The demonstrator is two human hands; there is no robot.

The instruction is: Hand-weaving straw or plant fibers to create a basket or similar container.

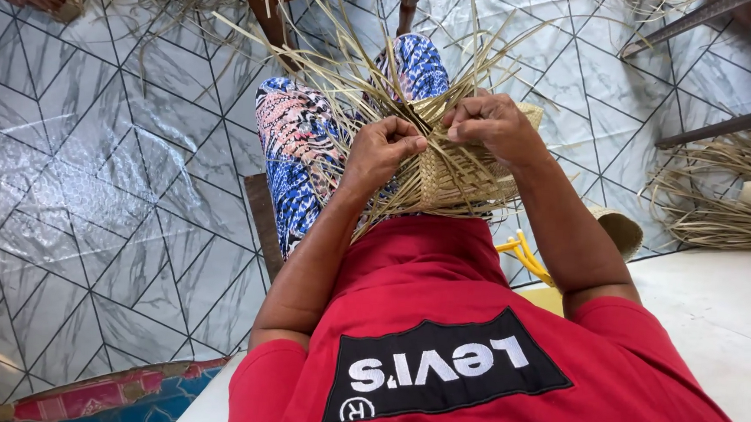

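Shirt [470, 365]: red, nearest the camera.
Left hand [385, 151]: fingers curled tight, pinching pale straw strips [349, 70].
Right hand [494, 123]: fingers pressed together, gripping the upper edge of the woven straw piece [460, 177].
Woven straw piece: on the lap, over patterned trousers [297, 145], between both hands.
Floor [91, 176]: grey tiles; loose straw bundle [724, 198] far right.

Both my arms reach forward over my lap, elbows bent. My left hand [385, 147] is curled into a tight pinch; my right hand [491, 122] is knuckles-up, fingers curled closed.
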